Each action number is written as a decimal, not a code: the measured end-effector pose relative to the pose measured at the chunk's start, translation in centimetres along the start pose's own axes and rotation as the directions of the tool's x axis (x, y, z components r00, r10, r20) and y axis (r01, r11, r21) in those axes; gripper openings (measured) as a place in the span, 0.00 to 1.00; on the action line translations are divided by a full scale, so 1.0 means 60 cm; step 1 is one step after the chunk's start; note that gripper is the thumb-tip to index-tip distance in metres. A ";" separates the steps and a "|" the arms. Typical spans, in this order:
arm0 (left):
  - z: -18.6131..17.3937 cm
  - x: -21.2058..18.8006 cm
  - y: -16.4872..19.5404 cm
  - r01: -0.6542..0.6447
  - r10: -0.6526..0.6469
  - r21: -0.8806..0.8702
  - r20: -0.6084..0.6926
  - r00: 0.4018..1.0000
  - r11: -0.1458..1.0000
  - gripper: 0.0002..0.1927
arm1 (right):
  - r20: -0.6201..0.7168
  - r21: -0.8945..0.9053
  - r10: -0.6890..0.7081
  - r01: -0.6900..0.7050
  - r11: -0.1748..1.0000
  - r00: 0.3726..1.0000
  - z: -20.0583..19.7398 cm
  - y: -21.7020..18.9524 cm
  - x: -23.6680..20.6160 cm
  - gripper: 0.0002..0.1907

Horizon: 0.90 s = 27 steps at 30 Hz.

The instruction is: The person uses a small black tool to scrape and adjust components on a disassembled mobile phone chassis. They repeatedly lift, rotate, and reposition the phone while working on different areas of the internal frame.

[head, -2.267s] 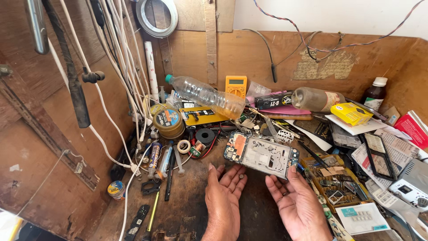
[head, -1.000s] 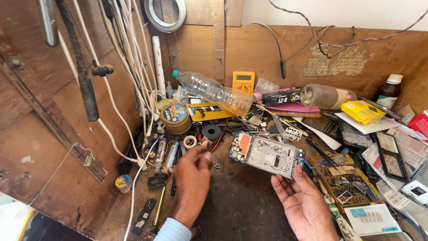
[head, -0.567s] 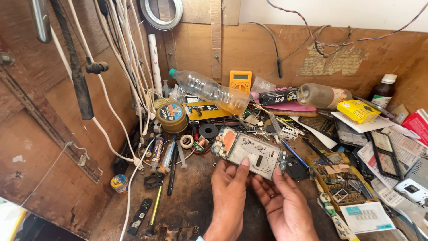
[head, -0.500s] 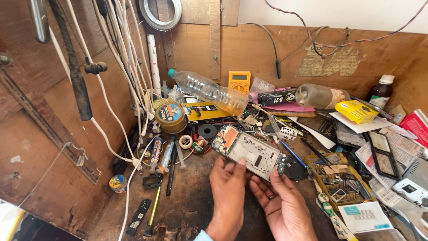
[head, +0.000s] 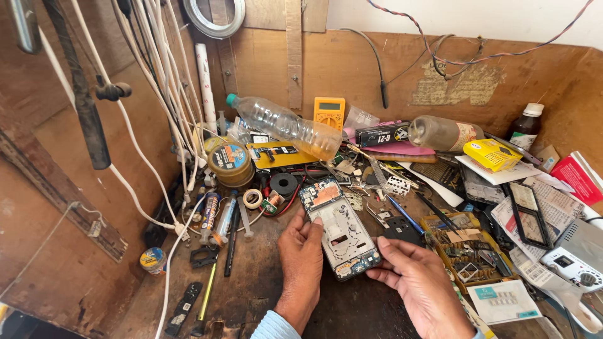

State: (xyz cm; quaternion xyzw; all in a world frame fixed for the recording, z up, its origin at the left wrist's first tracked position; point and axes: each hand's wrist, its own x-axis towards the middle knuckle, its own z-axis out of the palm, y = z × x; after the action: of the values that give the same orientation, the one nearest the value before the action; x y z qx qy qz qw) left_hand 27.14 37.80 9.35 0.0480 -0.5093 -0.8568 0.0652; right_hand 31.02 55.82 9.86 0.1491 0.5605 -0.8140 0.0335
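opened smartphone chassis [head: 340, 227], back cover off, circuit boards exposed, lies face-down on dark wooden workbench [head: 251, 295], angled, top end away from person. left hand [head: 300, 263] rests along its left edge, fingers loosely curled against the frame, touching, not clamped. right hand [head: 418, 282] touches the lower right corner with fingertips, fingers relaxed and spread. just right of phone: black square part [head: 402, 230], blue pen [head: 398, 210]. beyond: tape rolls [head: 253, 199], solder tin [head: 230, 162], clear plastic bottle [head: 282, 125] lying down, yellow multimeter [head: 329, 112]. far right: compartment tray [head: 468, 251] of small parts.
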 end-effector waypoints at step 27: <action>-0.009 0.004 0.006 -0.038 0.036 0.023 0.070 0.997 0.999 0.24 | 0.024 -0.046 0.137 -0.136 0.990 0.990 0.002 -0.013 0.018 0.14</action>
State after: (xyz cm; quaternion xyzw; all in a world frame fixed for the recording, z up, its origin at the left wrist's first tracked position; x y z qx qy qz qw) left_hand 27.01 37.11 9.38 0.0096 -0.5226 -0.8502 0.0628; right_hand 29.81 56.12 10.28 0.1755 0.5662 -0.7991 0.0999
